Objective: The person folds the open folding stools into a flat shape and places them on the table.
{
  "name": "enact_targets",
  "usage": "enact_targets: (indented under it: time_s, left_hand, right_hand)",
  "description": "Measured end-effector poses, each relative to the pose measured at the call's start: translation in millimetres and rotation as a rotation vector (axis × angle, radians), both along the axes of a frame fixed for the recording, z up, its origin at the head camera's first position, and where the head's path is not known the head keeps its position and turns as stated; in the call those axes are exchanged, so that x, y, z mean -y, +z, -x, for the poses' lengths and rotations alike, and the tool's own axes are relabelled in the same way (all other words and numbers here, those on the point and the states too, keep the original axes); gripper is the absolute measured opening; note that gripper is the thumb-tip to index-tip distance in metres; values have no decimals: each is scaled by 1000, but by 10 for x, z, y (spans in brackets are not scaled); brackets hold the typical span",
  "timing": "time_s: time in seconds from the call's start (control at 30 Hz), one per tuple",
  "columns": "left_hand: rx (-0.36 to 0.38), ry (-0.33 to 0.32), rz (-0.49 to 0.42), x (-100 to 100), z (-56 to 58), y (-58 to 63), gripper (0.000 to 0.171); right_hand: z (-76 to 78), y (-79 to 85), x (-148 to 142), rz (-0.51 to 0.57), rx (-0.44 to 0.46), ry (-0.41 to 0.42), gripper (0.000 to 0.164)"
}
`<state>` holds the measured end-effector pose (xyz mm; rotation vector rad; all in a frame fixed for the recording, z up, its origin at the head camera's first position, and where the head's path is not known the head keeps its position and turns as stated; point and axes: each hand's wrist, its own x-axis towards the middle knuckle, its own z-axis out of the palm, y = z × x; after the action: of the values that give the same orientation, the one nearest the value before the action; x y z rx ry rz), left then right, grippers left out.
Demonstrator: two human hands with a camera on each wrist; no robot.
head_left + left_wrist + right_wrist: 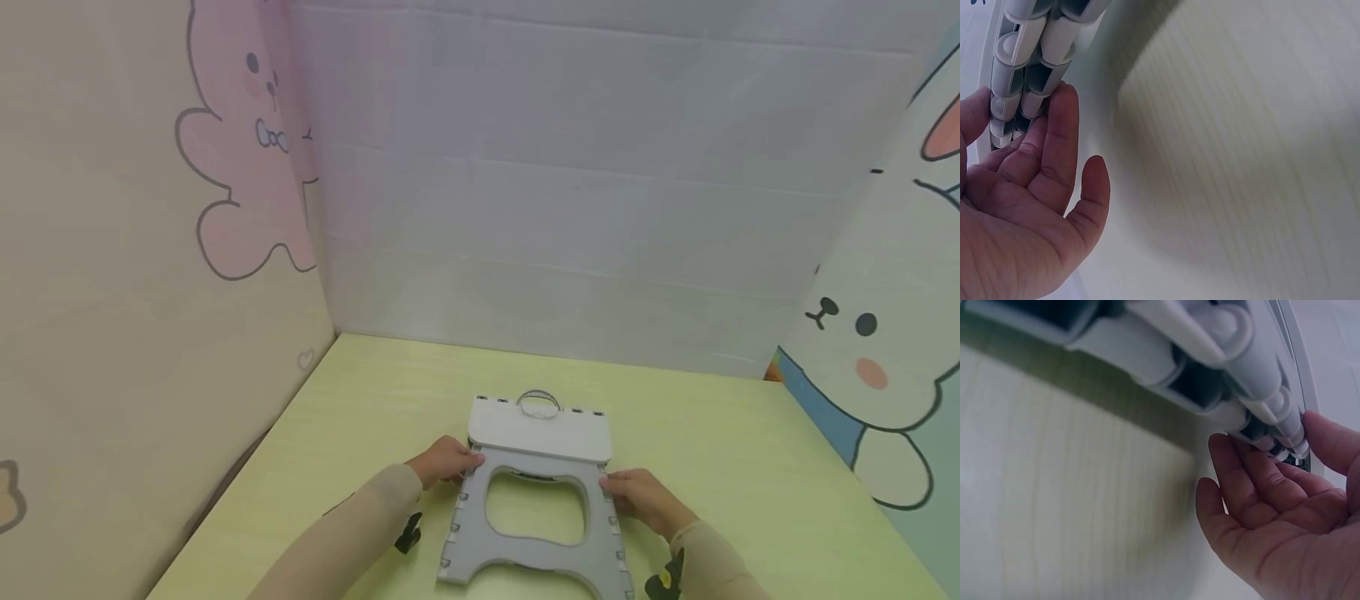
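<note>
A folded step stool (536,550), with grey legs, a white top panel (540,429) and a carry handle (538,404) at its far end, lies between both hands. My left hand (446,460) grips its left edge just below the white panel. On the opposite edge, my right hand (643,497) holds it at about the same height. In the left wrist view, thumb and fingers of the left hand (1029,206) pinch the hinged side, little finger free. The right wrist view has the right hand (1291,515) with fingers under the stool's edge and thumb over it.
A pale yellow-green table (390,375) carries the stool. White sheeting (562,192) stands behind it, and walls with cartoon prints rise at the left (112,250) and right (900,392). Dark straps (408,533) show near the wrists.
</note>
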<state>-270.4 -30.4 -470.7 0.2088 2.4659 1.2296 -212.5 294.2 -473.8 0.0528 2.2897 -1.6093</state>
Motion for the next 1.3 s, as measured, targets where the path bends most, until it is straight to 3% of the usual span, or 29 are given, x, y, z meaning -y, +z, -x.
enact_targets:
  time_s: [0.5,1.3]
  left_hand:
    - [17,18,-17,-20,37,-84,26]
    - [37,36,-4,-46,31,-96,33]
  right_hand:
    - [10,-27,-2,0,16,-21,37]
    - [12,-36,3,9,10,-14,39]
